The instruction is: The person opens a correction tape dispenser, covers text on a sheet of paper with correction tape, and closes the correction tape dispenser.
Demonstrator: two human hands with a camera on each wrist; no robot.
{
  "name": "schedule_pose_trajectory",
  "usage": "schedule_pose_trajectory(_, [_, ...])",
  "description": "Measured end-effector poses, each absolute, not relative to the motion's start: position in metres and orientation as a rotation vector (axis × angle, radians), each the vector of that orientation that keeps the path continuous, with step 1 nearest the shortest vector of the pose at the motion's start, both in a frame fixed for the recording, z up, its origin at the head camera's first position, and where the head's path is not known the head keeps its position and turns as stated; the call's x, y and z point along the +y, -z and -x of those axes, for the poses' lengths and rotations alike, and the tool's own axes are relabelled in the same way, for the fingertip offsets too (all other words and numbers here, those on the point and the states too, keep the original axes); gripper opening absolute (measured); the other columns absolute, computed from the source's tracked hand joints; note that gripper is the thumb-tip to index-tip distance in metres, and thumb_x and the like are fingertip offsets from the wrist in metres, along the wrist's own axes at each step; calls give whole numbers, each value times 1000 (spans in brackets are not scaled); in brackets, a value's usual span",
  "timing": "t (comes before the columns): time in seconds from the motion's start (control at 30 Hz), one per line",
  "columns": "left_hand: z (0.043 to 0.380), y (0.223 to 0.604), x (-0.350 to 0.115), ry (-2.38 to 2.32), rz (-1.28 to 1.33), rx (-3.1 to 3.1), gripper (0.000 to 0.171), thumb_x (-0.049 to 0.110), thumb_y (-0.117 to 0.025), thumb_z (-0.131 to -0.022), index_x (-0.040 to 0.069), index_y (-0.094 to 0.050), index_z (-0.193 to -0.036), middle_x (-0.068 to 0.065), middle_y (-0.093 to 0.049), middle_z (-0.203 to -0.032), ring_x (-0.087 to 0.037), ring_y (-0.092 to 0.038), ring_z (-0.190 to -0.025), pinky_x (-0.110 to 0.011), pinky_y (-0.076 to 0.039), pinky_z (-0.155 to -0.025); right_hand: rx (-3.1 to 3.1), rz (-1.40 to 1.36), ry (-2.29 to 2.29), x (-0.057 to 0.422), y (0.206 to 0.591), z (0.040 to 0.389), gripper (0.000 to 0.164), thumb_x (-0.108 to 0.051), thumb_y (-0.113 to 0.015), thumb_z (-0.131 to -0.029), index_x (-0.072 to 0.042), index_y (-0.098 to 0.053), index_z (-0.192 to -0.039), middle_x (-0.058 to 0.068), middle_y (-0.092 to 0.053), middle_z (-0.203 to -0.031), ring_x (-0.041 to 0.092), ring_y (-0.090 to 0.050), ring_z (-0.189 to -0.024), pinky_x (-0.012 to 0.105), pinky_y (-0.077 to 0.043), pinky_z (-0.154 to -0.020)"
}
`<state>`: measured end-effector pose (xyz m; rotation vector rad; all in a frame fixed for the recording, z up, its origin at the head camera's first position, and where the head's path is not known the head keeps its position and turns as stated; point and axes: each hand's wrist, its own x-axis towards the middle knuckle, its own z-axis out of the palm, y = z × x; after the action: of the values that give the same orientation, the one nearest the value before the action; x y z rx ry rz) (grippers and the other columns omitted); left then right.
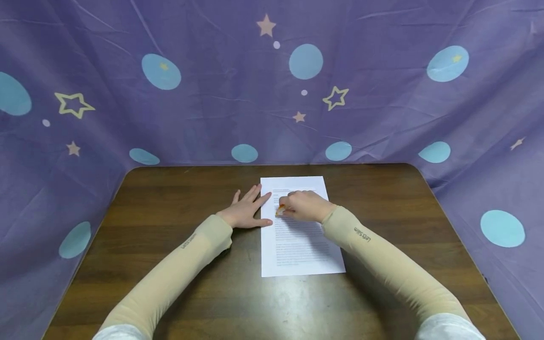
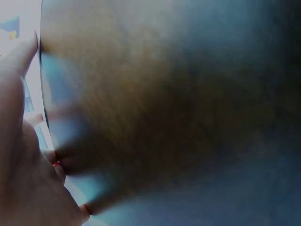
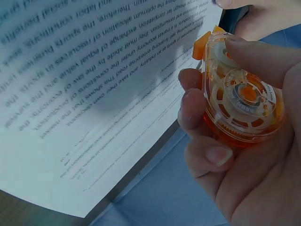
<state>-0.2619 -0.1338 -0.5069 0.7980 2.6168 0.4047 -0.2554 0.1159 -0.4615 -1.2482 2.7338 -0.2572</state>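
A printed sheet of paper (image 1: 301,236) lies on the brown table, its lines of text also filling much of the right wrist view. My right hand (image 1: 307,206) is over the upper part of the sheet and grips an orange and clear correction tape dispenser (image 3: 244,94), thumb on one side and fingers curled round the other. The dispenser's orange tip (image 3: 202,44) points at the text. My left hand (image 1: 246,210) rests with spread fingers at the sheet's left edge, thumb and index finger on the paper. In the left wrist view the left hand (image 2: 23,141) shows beside the dark tabletop.
The wooden table (image 1: 170,198) reaches back to a purple curtain (image 1: 204,94) with stars and blue dots, which also hangs along both sides. Light glares off the tabletop near its front. Beige sleeves (image 1: 382,250) cover both forearms.
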Motion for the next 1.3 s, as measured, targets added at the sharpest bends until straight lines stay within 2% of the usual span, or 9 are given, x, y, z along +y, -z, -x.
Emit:
schedule_pose_trajectory(0.13, [263, 504, -133, -415, -803, 2629, 97, 69, -58, -96, 17, -20, -168, -20, 6, -174, -36, 3, -161, -74, 4, -119, 2757, 1253, 296, 120, 458, 255, 9, -22, -76, -97, -14, -71, -98, 0, -70, -86, 10, -61, -70, 34, -56, -65])
schedule_pose_trajectory(0.27, [261, 499, -132, -360, -792, 2625, 111, 74, -65, -89, 16, -14, -169, -20, 8, -174, -35, 5, -161, -73, 3, -119, 2768, 1252, 343, 123, 455, 255, 10, -22, -77, -97, -14, -72, -96, 0, -69, -83, 10, -59, -69, 35, -55, -64])
schedule_pose_trajectory(0.33, [261, 498, -131, -335, -779, 2620, 113, 73, -67, -88, 17, -11, -170, -19, 9, -174, -33, 7, -161, -71, 3, -120, 2768, 1241, 360, 124, 454, 255, 11, -24, -77, -97, -14, -72, -95, -1, -68, -82, 10, -59, -69, 35, -54, -64])
schedule_pose_trajectory(0.43, [261, 500, -131, -358, -780, 2625, 103, 67, -63, -94, 15, -15, -169, -20, 7, -174, -35, 4, -161, -72, 2, -120, 2767, 1219, 366, 126, 454, 256, 9, -24, -77, -97, -15, -73, -97, -1, -69, -83, 9, -59, -69, 35, -54, -64])
schedule_pose_trajectory(0.57, [261, 503, -132, -393, -786, 2640, 79, 54, -51, -105, 14, -23, -168, -22, 2, -173, -36, 2, -161, -73, 2, -120, 2775, 1205, 372, 130, 456, 259, 8, -24, -76, -98, -16, -73, -99, -1, -69, -85, 10, -61, -71, 34, -55, -65])
schedule_pose_trajectory(0.63, [260, 505, -132, -388, -780, 2647, 74, 51, -45, -108, 15, -22, -168, -21, 3, -174, -34, 3, -161, -72, 3, -120, 2782, 1201, 378, 131, 456, 260, 8, -23, -76, -98, -16, -73, -99, -1, -70, -86, 11, -61, -71, 35, -55, -66])
schedule_pose_trajectory(0.7, [260, 507, -132, -381, -769, 2650, 77, 55, -44, -108, 15, -19, -168, -19, 4, -174, -33, 4, -161, -71, 4, -120, 2786, 1191, 377, 133, 457, 262, 9, -23, -75, -98, -15, -73, -98, 0, -70, -86, 11, -61, -72, 35, -55, -66])
schedule_pose_trajectory(0.9, [259, 508, -131, -371, -767, 2663, 99, 69, -56, -97, 14, -15, -169, -17, 6, -174, -32, 4, -161, -71, 3, -121, 2800, 1136, 356, 133, 460, 267, 9, -23, -75, -99, -14, -73, -101, 0, -70, -88, 11, -61, -72, 35, -56, -67])
schedule_pose_trajectory(1.3, [257, 503, -129, -369, -768, 2663, 100, 68, -60, -96, 17, -15, -169, -16, 4, -175, -32, 2, -161, -70, 3, -121, 2794, 1132, 353, 116, 461, 285, 10, -20, -74, -99, -11, -72, -102, 4, -72, -91, 19, -68, -81, 40, -57, -73])
